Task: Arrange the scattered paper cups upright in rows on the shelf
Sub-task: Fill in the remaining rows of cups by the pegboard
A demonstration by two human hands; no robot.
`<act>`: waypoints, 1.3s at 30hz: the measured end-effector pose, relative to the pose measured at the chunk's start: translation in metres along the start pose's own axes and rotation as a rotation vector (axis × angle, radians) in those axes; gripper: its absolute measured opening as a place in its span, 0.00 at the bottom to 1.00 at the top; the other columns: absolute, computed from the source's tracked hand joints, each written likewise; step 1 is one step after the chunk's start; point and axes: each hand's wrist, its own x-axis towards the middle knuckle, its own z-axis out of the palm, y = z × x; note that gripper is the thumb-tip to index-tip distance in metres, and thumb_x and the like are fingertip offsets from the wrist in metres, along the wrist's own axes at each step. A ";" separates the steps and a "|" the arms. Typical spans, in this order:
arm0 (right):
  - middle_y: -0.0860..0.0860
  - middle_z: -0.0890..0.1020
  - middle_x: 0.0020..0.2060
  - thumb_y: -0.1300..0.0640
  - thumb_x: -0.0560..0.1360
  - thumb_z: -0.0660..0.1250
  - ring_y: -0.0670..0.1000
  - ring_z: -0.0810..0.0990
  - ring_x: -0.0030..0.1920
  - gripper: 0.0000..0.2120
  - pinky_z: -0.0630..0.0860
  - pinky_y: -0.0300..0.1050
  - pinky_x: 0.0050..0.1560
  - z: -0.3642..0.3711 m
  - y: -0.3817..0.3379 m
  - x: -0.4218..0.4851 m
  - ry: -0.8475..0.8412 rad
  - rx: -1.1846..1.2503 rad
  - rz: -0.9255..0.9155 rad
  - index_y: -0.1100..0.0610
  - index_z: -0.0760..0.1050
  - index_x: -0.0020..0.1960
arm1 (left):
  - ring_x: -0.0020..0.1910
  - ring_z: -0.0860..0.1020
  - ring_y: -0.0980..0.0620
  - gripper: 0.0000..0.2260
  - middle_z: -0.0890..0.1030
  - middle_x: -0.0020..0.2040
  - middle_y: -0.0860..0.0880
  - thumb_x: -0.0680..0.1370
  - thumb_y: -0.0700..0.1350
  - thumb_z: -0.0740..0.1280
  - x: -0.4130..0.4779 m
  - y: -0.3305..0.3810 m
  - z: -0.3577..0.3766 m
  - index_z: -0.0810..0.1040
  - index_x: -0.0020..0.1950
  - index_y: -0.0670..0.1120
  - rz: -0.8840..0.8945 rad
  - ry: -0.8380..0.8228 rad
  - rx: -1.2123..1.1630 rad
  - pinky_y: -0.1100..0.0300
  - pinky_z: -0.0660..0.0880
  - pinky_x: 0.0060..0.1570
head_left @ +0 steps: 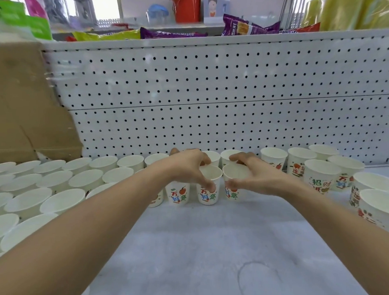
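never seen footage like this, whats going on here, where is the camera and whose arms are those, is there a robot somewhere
There is no robot here. This is one picture from a wide-angle camera worn on a person's head, looking forward and down, so the two bare arms are that person's own. The left hand pinches the left cup at its rim, and the right hand pinches the right cup beside it. Both cups are upright over the white shelf, in front of a pegboard. To the left, rows of cups stand tidy. To the right, loose cups stand in a looser bunch. A cardboard box sits far left.
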 end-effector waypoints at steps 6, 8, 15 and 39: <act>0.48 0.69 0.68 0.49 0.67 0.74 0.45 0.68 0.61 0.39 0.69 0.43 0.62 0.000 -0.003 -0.006 0.009 0.067 -0.018 0.47 0.60 0.73 | 0.61 0.71 0.50 0.34 0.75 0.62 0.53 0.67 0.61 0.74 -0.004 0.003 -0.001 0.70 0.70 0.52 -0.016 0.019 0.044 0.49 0.59 0.62; 0.47 0.65 0.70 0.46 0.67 0.73 0.46 0.64 0.66 0.41 0.66 0.45 0.66 -0.001 -0.004 -0.013 0.016 0.046 -0.035 0.47 0.57 0.75 | 0.62 0.70 0.50 0.37 0.73 0.64 0.52 0.66 0.63 0.74 -0.007 0.008 -0.003 0.68 0.71 0.53 -0.021 0.048 0.096 0.49 0.59 0.63; 0.45 0.71 0.63 0.47 0.73 0.70 0.47 0.63 0.66 0.25 0.63 0.42 0.66 -0.037 0.013 -0.092 0.443 -0.128 -0.176 0.49 0.70 0.68 | 0.66 0.68 0.55 0.29 0.71 0.66 0.55 0.73 0.59 0.69 -0.016 0.094 0.013 0.67 0.71 0.54 0.261 0.364 -0.310 0.55 0.65 0.66; 0.57 0.73 0.60 0.48 0.72 0.70 0.55 0.71 0.50 0.31 0.72 0.48 0.44 -0.119 0.121 -0.136 0.246 0.091 0.525 0.58 0.65 0.69 | 0.64 0.70 0.53 0.44 0.71 0.66 0.53 0.62 0.58 0.79 -0.013 0.280 0.100 0.61 0.71 0.51 0.083 0.198 -0.753 0.50 0.72 0.61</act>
